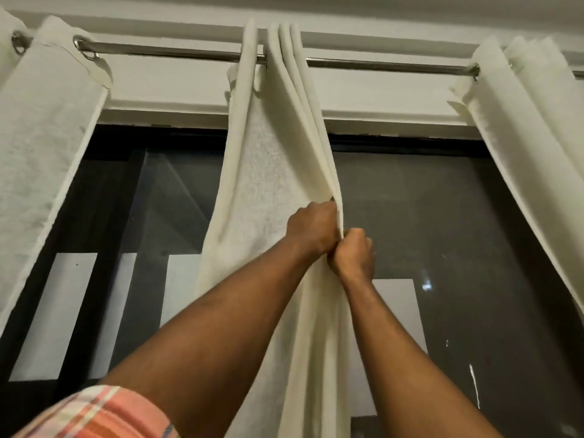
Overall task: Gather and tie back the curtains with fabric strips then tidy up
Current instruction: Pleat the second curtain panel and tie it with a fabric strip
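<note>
While fingers [328, 213] clutch, curtain pleats [303, 105] bunched between

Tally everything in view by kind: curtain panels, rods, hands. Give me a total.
Cream curtain panels: 3 (left curtain panel, middle curtain panel, right curtain panel)
Metal curtain rod: 1
Hands: 2 (left hand, right hand, both gripping the gathered folds of the middle curtain panel)
Total: 6

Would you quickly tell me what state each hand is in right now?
Left hand: gripping the gathered folds of the middle curtain.
Right hand: gripping the same curtain, just below.
</note>
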A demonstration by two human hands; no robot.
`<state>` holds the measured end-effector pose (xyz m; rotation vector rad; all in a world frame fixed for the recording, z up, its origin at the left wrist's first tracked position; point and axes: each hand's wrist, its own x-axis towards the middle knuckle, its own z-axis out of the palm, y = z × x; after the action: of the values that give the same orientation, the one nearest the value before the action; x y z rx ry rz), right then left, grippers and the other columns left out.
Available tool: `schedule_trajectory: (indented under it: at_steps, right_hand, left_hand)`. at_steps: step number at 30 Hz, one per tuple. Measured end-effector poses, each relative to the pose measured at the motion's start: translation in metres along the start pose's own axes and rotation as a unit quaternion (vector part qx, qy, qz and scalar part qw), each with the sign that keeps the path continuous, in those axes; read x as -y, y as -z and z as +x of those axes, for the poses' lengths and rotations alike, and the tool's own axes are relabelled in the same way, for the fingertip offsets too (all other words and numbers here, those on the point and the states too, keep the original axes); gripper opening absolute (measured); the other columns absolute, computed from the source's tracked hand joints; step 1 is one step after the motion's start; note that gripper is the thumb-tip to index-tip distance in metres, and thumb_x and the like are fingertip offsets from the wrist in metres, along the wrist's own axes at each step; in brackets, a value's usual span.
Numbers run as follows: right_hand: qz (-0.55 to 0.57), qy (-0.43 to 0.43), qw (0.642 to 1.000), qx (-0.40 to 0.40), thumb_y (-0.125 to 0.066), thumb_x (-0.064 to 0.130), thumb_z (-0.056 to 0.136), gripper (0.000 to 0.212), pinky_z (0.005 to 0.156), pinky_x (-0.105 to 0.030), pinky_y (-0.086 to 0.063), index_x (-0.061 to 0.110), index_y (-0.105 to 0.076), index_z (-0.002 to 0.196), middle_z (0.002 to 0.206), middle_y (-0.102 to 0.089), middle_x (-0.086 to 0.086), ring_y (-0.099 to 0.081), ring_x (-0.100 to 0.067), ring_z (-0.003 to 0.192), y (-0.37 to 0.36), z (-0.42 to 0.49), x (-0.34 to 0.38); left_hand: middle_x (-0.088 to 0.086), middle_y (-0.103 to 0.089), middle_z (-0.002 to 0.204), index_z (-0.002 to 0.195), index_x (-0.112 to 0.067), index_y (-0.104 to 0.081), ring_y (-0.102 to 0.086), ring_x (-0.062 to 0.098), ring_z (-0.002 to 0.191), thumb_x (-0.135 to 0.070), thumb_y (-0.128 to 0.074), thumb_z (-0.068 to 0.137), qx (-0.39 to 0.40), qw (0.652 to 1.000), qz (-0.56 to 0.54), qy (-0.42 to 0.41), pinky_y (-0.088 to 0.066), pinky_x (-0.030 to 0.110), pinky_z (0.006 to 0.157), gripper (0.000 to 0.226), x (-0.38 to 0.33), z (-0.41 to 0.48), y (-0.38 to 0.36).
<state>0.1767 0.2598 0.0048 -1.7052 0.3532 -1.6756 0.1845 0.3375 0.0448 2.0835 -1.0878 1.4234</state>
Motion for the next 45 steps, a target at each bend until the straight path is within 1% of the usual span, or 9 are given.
schedule_trajectory:
  at_steps: [2,5,7,10,17,24,31,41,45]
  right_hand:
    - [0.04,0.004,0.999,0.003,-0.039,0.01,0.096,0.026,0.067,-0.037,-0.039,0.009,-0.059,0.079,0.084,-0.058,-0.005,-0.057,-0.034,0.093,0.01,0.004,-0.006]
    - [0.067,0.023,0.997,0.014,-0.04,0.014,0.101,0.025,0.085,-0.039,-0.042,0.002,-0.062,0.105,0.11,-0.063,-0.017,-0.056,-0.035,0.109,0.014,0.007,-0.008]
    - [0.044,0.022,0.999,0.019,-0.043,0.013,0.099,0.023,0.079,-0.037,-0.043,0.002,-0.063,0.101,0.107,-0.063,-0.014,-0.058,-0.033,0.103,0.011,0.008,-0.01]
    - [0.021,0.01,0.999,0.025,-0.05,0.009,0.085,0.017,0.06,-0.032,-0.036,0.008,-0.057,0.07,0.081,-0.061,-0.012,-0.059,-0.033,0.08,0.003,0.009,-0.008]
    - [0.016,0.016,0.998,0.066,-0.052,0.007,0.077,0.014,0.065,-0.034,-0.05,-0.001,-0.061,0.083,0.087,-0.064,-0.013,-0.06,-0.034,0.08,-0.018,-0.005,0.006]
    - [0.028,0.022,0.987,0.155,-0.052,0.007,0.074,0.031,0.078,-0.043,-0.057,0.006,-0.068,0.1,0.095,-0.07,-0.011,-0.066,-0.032,0.089,-0.045,-0.037,-0.007]
    - [0.022,0.022,0.984,0.175,-0.048,0.003,0.082,0.02,0.054,-0.025,-0.042,0.006,-0.063,0.094,0.084,-0.065,-0.006,-0.06,-0.022,0.073,-0.045,-0.076,-0.027]
    - [-0.098,-0.015,0.991,0.089,-0.046,0.0,0.086,0.017,0.068,-0.033,-0.042,0.0,-0.057,0.099,0.101,-0.058,-0.015,-0.058,-0.037,0.096,-0.043,-0.102,-0.069]
    - [-0.096,-0.003,0.992,0.079,-0.044,-0.003,0.082,0.019,0.06,-0.034,-0.043,0.009,-0.04,0.067,0.072,-0.045,-0.001,-0.051,-0.025,0.067,-0.044,-0.105,-0.074]
  left_hand:
    - [0.013,-0.058,0.097,0.101,-0.009,-0.055,-0.058,0.032,0.09,-0.012,-0.05,0.09,-0.035,0.997,0.046,-0.047,-0.039,0.034,0.066,0.012,-0.024,0.007,0.013]
    - [0.011,-0.056,0.095,0.106,-0.006,-0.061,-0.051,0.027,0.079,-0.008,-0.048,0.092,-0.079,0.987,0.076,-0.116,-0.041,0.033,0.067,0.019,-0.046,0.012,0.031]
    - [0.011,-0.059,0.099,0.111,-0.006,-0.061,-0.054,0.026,0.08,-0.008,-0.049,0.094,-0.086,0.984,0.087,-0.132,-0.047,0.035,0.071,0.021,-0.04,0.011,0.037]
    - [0.014,-0.059,0.106,0.113,-0.008,-0.055,-0.058,0.032,0.088,-0.005,-0.045,0.091,-0.063,0.99,0.088,-0.089,-0.042,0.036,0.068,0.023,-0.002,-0.004,0.022]
    - [0.007,-0.056,0.099,0.108,-0.014,-0.048,-0.054,0.029,0.087,-0.004,-0.041,0.086,-0.02,0.989,-0.076,0.122,-0.041,0.034,0.069,0.025,0.075,-0.045,-0.032]
    - [0.01,-0.063,0.098,0.092,-0.013,-0.055,-0.059,0.031,0.086,-0.013,-0.047,0.088,-0.044,0.971,-0.171,0.161,-0.041,0.033,0.066,0.009,0.065,-0.079,-0.056]
    - [0.011,-0.063,0.09,0.081,-0.013,-0.052,-0.059,0.033,0.08,-0.014,-0.049,0.085,-0.03,0.966,-0.163,0.197,-0.044,0.035,0.062,0.005,0.072,-0.123,-0.089]
    - [0.013,-0.064,0.087,0.08,-0.011,-0.053,-0.061,0.037,0.079,-0.001,-0.042,0.083,-0.087,0.959,-0.01,0.27,-0.04,0.035,0.061,0.015,0.122,-0.174,-0.091]
    - [0.008,-0.062,0.072,0.078,-0.012,-0.054,-0.058,0.03,0.063,-0.009,-0.046,0.09,-0.127,0.958,0.012,0.259,-0.04,0.035,0.057,0.015,0.125,-0.192,-0.092]
